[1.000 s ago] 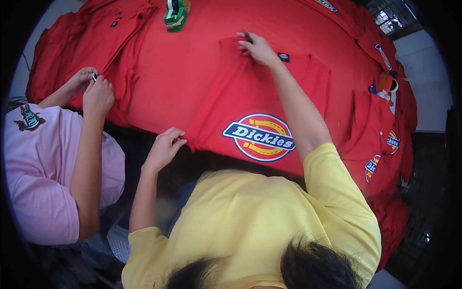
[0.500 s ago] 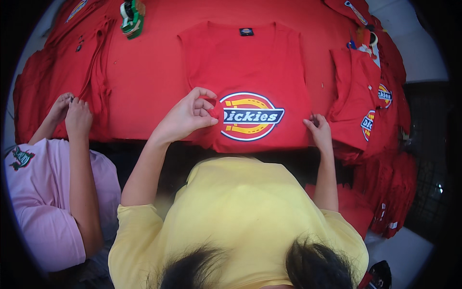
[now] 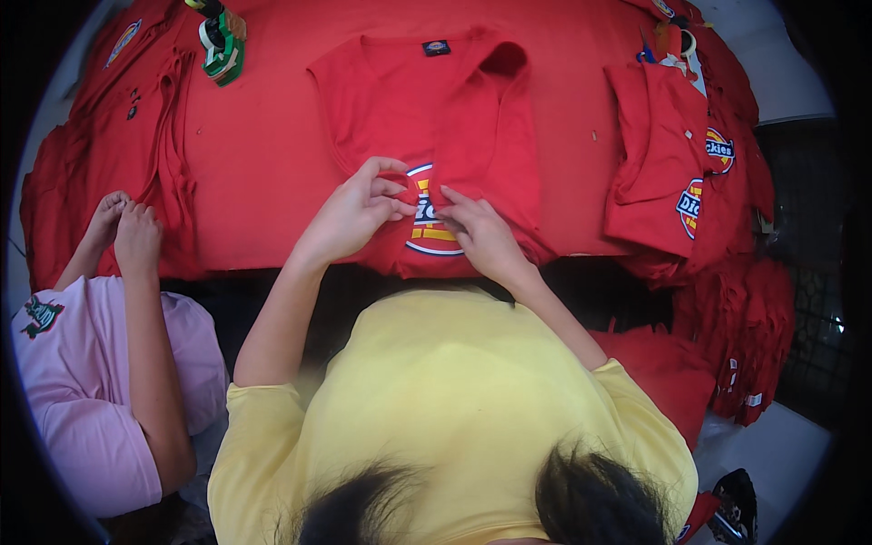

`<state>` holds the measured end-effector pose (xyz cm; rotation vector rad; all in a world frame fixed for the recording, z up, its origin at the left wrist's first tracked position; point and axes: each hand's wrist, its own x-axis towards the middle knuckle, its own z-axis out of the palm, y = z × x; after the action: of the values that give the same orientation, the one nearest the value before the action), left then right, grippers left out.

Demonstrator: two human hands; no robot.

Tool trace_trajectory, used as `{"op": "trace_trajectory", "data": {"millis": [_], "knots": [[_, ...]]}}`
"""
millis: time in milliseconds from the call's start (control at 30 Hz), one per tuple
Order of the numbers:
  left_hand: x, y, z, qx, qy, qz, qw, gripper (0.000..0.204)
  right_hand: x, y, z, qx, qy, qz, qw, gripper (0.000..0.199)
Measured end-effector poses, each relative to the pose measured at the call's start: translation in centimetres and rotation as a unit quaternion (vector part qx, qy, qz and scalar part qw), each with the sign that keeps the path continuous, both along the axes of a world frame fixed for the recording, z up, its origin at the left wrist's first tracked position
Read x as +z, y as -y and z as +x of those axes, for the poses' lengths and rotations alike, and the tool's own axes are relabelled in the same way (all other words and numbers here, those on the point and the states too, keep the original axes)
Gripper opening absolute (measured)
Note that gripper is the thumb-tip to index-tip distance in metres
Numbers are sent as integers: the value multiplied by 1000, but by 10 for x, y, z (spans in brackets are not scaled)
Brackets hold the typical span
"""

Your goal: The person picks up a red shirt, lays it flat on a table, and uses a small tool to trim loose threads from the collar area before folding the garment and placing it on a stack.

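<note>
A red sleeveless shirt (image 3: pixel 381 100) lies in front of me on the red table cover, its dark neck label toward the far side. Its right side is folded inward over the front, so only the left part of the round yellow, white and dark blue print (image 3: pixel 434 240) shows. My left hand (image 3: pixel 356 211) pinches the fabric at the left of the print. On the folded-over edge, my right hand (image 3: pixel 486 238) holds the cloth between thumb and fingers, close to my left hand.
A green tape dispenser (image 3: pixel 222 50) stands at the far left. Folded red shirts (image 3: pixel 649 163) lie to the right, with scissors and tape beyond. More red garments (image 3: pixel 740 327) hang at the lower right. On my left, a person in pink (image 3: pixel 109 363) handles red garments.
My right hand has carried the shirt's right side inward over the print, toward my left hand. My left hand keeps its pinch in nearly the same place.
</note>
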<state>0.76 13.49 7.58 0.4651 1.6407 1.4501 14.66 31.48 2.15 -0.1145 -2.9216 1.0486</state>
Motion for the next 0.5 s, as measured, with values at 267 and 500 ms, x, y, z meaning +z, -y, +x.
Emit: {"op": "trace_trajectory", "data": {"millis": [267,500], "knots": [[-17,-25,4,-8,-177,-85,980,12,23,-39,6,-202,-94,-371,901,22],[-48,-67,30,-70,-450,-111,883,19,15,-70,-6,-93,-12,-216,972,21]]}}
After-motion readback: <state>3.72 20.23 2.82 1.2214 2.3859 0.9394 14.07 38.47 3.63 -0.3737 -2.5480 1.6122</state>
